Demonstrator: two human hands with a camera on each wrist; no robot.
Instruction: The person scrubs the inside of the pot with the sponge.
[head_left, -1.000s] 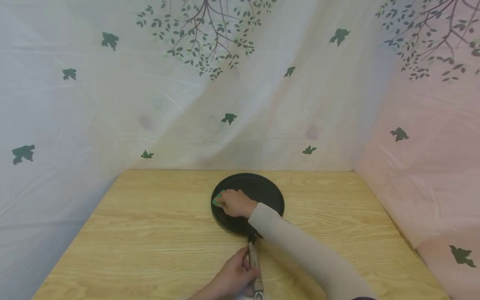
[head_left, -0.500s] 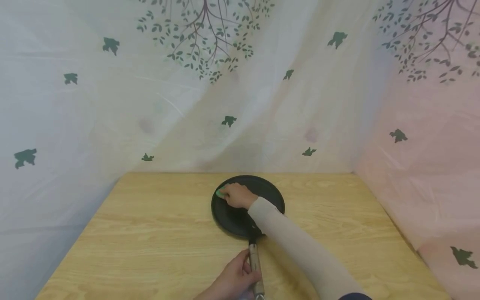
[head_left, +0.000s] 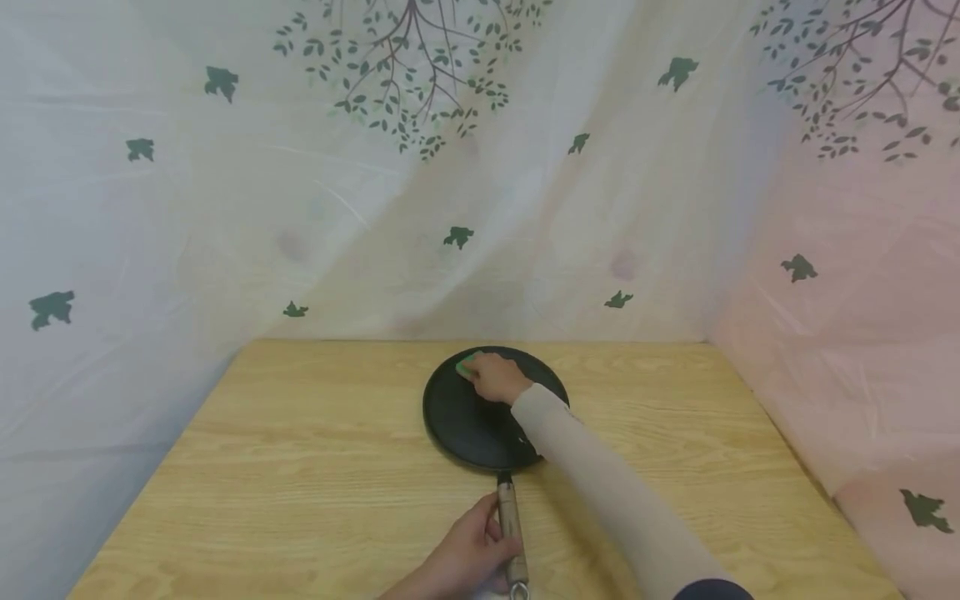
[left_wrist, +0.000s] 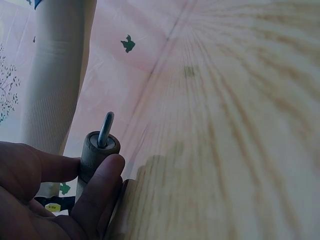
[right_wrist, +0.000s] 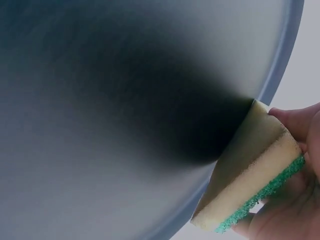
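Observation:
A round, black, shallow frying pan (head_left: 472, 425) with a wooden handle (head_left: 509, 521) lies toward the back of the table. My left hand (head_left: 470, 550) grips that handle from the left, near its ringed end. In the left wrist view the thumb and fingers wrap round the handle's end (left_wrist: 95, 155), where a metal loop sticks out. My right hand (head_left: 498, 377) holds a sponge (right_wrist: 255, 172), yellow with a green scouring side, its yellow face against the pan near the far rim. From above, only the sponge's green edge shows beyond the fingers.
The wood-grain table (head_left: 300, 467) stretches to both sides of the pan. A pale curtain (head_left: 360, 250) with printed leaves and birds hangs behind it, and a pinkish one (head_left: 862, 350) at the right. My right sleeve (head_left: 600, 483) crosses over the pan's right edge.
My right hand has moved with the sponge from the pan's left side up and rightward to its far rim. The left hand and the pan have stayed in place.

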